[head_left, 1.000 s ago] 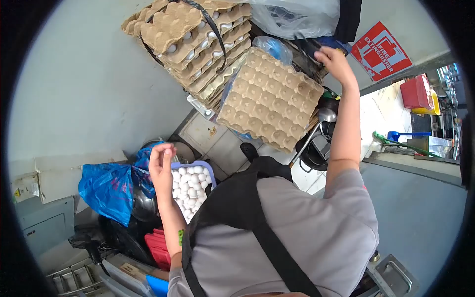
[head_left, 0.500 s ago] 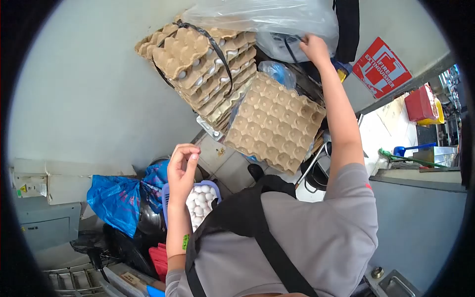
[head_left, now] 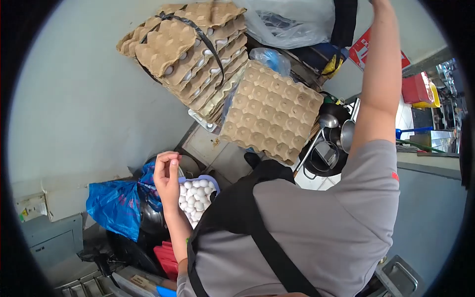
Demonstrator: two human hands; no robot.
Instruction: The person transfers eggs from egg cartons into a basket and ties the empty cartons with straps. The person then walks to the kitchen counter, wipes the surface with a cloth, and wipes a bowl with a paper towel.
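Note:
My left hand point(head_left: 167, 174) is raised beside the lilac basket point(head_left: 215, 184) of white eggs point(head_left: 198, 195). Its fingers are loosely bent, the thumb stands apart, and nothing shows in it. My right arm reaches up past the red sign; only the base of my right hand point(head_left: 380, 4) shows at the top edge, its fingers out of frame. An empty-looking brown egg tray point(head_left: 272, 111) lies ahead of me. Left of it leans a stack of egg trays point(head_left: 198, 64) with eggs between the layers, bound by a black strap point(head_left: 210, 47).
A clear plastic bag point(head_left: 292, 22) lies at the top. Pans and a ladle point(head_left: 328, 120) are right of the tray. A blue bag point(head_left: 116, 205) sits at the left, with a red object point(head_left: 166, 258) below. A grey wall panel point(head_left: 430, 198) stands at the right.
My right hand has left the dark strap by the plastic bag and moved up and right, mostly out of view. My left hand stays near the basket. The view has shifted slightly.

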